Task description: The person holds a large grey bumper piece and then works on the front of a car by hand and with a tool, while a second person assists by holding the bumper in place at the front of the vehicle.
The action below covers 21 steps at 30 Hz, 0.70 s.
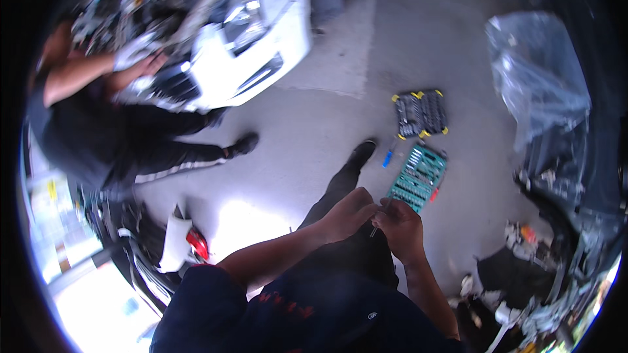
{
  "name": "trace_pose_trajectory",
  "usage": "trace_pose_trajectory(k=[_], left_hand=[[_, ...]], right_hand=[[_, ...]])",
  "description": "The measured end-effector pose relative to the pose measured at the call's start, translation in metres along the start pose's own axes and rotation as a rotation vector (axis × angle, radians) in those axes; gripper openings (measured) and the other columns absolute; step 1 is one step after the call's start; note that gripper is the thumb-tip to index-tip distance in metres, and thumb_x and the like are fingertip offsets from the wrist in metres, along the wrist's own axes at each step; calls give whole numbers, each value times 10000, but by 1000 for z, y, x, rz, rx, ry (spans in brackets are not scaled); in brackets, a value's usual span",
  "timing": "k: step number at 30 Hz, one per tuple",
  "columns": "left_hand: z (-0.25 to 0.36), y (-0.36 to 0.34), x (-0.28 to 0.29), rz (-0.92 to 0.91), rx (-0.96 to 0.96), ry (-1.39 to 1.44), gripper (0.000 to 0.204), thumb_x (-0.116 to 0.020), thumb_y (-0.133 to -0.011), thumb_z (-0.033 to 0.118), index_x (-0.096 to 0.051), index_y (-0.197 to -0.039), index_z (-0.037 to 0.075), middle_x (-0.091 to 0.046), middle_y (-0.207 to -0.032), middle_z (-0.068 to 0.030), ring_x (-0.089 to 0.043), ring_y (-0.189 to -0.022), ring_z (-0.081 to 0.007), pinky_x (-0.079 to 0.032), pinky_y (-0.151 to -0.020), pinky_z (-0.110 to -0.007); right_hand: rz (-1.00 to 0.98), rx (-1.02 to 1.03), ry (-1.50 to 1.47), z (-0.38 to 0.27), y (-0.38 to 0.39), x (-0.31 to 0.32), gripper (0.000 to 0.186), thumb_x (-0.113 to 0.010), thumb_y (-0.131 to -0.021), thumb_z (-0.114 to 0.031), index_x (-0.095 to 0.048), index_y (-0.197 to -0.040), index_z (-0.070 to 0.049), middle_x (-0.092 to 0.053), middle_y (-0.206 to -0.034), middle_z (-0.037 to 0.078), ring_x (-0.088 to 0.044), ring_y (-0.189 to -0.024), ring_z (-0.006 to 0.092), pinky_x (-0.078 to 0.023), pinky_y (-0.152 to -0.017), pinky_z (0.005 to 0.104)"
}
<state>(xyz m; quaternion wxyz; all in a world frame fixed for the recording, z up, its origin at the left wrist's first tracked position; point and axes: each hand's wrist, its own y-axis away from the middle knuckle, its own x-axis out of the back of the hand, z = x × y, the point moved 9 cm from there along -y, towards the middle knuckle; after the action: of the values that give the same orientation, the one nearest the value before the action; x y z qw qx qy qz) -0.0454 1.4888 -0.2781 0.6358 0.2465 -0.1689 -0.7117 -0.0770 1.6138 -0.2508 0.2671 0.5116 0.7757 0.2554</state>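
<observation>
My left hand and my right hand meet in front of my body, fingers closed and pressed together. A thin, pale metal rod sticks out below the fingers of my right hand, which grip it. What my left fingertips pinch is too small and hidden to name. Beyond my hands a green tool case lies on the floor, opened, with rows of sockets and bits. Behind it sits a second opened case, black with yellow corners. A blue-handled tool lies beside the cases.
At the upper left a co-worker in white gloves leans over the front of a white car. Clear plastic sheeting hangs at the right. Car parts are piled lower right. A red lamp lies at the left.
</observation>
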Motion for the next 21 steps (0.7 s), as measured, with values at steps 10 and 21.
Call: trace_pose_trajectory(k=[10, 21], left_hand=[[-30, 204, -6, 319, -87, -360, 255, -454, -1030, 276, -506, -1014, 27, -632, -880, -195, -644, -865, -336, -492, -763, -417], [-62, 370, 52, 693, -208, -323, 327, -381, -1061, 314, -467, -1010, 3, -604, -723, -213, -630, -709, -391, -472, -626, -455]], right_hand=[[-324, 45, 175, 55, 133, -88, 194, -703, -910, -91, -640, -1056, 20, -682, -930, 59, -654, -829, 119, -550, -741, 265], [-705, 35, 436, 68, 216, -244, 194, -657, -969, -182, -610, -960, 6, -655, -800, 48, -605, -682, 80, -531, -616, 257]])
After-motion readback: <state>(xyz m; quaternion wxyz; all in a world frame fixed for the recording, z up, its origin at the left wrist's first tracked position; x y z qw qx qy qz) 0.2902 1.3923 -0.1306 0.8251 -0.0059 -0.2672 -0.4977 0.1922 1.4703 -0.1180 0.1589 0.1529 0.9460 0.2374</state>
